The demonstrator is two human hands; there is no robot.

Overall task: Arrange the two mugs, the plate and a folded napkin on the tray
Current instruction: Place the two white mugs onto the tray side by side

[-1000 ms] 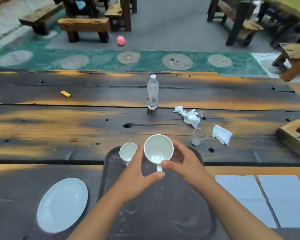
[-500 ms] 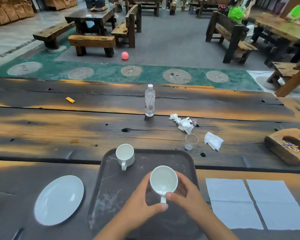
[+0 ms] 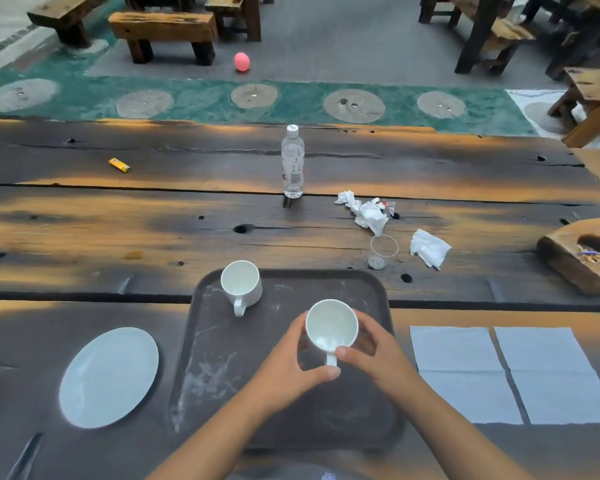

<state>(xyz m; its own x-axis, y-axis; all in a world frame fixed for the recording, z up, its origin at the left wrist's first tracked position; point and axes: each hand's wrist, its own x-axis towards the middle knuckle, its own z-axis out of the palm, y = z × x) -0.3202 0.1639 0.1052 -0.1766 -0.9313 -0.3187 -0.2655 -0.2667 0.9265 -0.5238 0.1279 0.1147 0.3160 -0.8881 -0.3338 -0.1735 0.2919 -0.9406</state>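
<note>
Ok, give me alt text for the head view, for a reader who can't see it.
A left hand and right hand hold a white mug over a dark tray on a worn wooden table. A second mug stands near the tray's far left corner. A white plate lies left of the tray; two flat napkins lie to its right.

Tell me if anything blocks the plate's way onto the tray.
Nothing visible. The plate lies just left of the tray, whose near-left part is bare; the far mug stands far-left, the left hand and right hand grip the held mug further right.
</note>
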